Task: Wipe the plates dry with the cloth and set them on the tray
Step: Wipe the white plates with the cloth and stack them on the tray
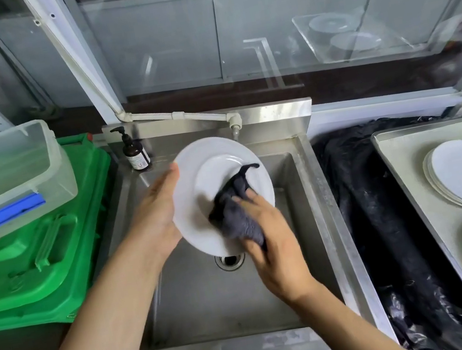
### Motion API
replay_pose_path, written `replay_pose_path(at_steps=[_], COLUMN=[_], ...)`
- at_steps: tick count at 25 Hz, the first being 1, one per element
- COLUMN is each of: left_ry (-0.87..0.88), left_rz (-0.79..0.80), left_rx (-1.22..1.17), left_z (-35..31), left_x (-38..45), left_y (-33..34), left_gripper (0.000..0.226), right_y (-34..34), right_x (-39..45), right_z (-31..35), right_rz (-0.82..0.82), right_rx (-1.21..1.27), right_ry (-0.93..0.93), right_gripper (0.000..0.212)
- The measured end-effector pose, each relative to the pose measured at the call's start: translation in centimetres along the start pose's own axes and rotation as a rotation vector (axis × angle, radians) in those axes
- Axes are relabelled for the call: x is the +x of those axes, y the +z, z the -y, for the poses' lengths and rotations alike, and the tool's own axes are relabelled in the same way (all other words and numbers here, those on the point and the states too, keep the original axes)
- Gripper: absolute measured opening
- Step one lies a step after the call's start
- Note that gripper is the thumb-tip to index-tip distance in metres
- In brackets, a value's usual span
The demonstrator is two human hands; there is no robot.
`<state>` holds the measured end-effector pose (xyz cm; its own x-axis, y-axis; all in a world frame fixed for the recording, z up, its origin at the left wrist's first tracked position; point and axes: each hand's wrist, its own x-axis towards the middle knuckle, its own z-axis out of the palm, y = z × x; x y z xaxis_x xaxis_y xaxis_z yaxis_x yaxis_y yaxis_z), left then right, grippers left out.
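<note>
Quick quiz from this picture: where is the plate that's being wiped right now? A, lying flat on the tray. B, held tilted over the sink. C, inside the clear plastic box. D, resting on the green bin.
B: the left hand holds the white plate tilted above the sink while the right hand presses the dark cloth on it.

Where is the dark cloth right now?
The cloth is mid-frame over the sink, pressed against the white plate by the right hand.
</note>
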<state>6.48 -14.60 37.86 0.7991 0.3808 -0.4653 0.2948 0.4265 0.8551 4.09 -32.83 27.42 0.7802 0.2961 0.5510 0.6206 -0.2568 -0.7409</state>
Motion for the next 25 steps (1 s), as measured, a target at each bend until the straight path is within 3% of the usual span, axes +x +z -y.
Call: replay_pose_path(at_steps=[2, 4, 5, 7, 9, 11, 13, 15, 17, 19, 21, 25], left_ry=[-0.005, -0.006, 0.0, 0.018, 0.05, 0.08, 0.084, 0.077, 0.065, 0.055, 0.044, 0.026], left_rz=[0.056, 0.106, 0.128, 0.124, 0.101, 0.094, 0.092, 0.083, 0.059, 0.035, 0.02, 0.0], left_rx=[0.039, 0.076, 0.091, 0.121, 0.134, 0.129, 0.12, 0.086, 0.043, 0.023, -0.021, -0.115], left_z=[0.0, 0.1, 0.3, 0.9, 1.7, 2.6, 3.2, 3.1, 2.5, 1.6, 1.1, 0.6], left_x=[-0.4, -0.6, -0.6, -0.5, -0.5, -0.3, 0.1, 0.2, 0.1, -0.2, -0.2, -0.2], left_y=[0.0, 0.0, 0.1, 0.6, 1.2, 1.8, 1.8, 1.5, 1.2, 1.4, 1.5, 1.7], left_gripper=[0.037, 0.039, 0.04, 0.041, 0.042, 0.039, 0.036, 0.036, 0.031, 0.03, 0.036, 0.04], right_y=[-0.3, -1.2, -1.7, -2.4, -2.0, -0.5, 0.5, 0.2, -1.0, -2.2, -2.4, -0.6], right_x=[1.6, 3.8, 4.9, 6.8, 8.1, 8.3, 8.5, 8.9, 8.7, 7.8, 6.3, 2.3], right_z=[-0.6, -1.2, -1.5, -1.3, 0.0, 1.3, 1.7, 1.3, 0.1, -1.3, -1.9, -0.6], right_rz=[-0.227, -0.44, -0.472, -0.403, -0.267, -0.122, -0.054, -0.093, -0.213, -0.345, -0.41, -0.501], right_rx=[0.053, 0.152, 0.175, 0.128, 0.065, -0.009, -0.041, -0.045, 0.015, 0.102, 0.159, 0.23], right_ry=[0.24, 0.502, 0.563, 0.56, 0.392, 0.146, 0.038, 0.122, 0.329, 0.491, 0.546, 0.549], right_gripper=[0.044, 0.025, 0.016, 0.012, 0.008, 0.025, 0.035, 0.034, 0.033, 0.018, 0.01, 0.017])
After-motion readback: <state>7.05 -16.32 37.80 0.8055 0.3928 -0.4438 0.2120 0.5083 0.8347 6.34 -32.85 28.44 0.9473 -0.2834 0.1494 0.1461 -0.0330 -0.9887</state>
